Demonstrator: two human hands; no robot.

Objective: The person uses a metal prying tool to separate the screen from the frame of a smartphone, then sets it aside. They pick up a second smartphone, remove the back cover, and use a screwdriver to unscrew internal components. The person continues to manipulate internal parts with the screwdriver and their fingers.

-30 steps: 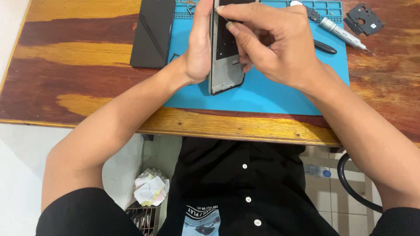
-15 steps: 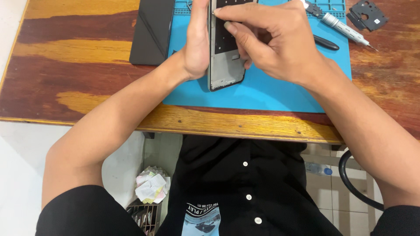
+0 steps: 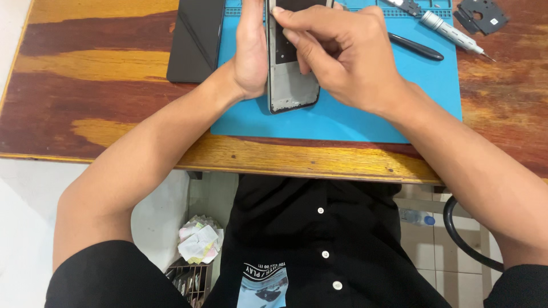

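An opened phone frame (image 3: 292,85), grey inside with dark edges, lies upright on a blue work mat (image 3: 365,114). My left hand (image 3: 251,54) presses flat against its left side and holds it steady. My right hand (image 3: 342,57) rests over the frame's upper right part, fingers curled and fingertips pinched onto the inside of the frame. The top of the phone is cut off by the picture's edge. Whether my right fingers hold a small part is hidden.
A dark flat panel (image 3: 197,40) lies left of the mat on the wooden table (image 3: 85,85). A black stylus-like tool (image 3: 415,47), a silver screwdriver (image 3: 451,31) and a small black plastic part (image 3: 482,14) lie at the top right. A crumpled paper (image 3: 198,239) sits in a bin below.
The view has shifted slightly, so the phone and hands sit higher in the picture. Both hands keep the same hold on the frame.
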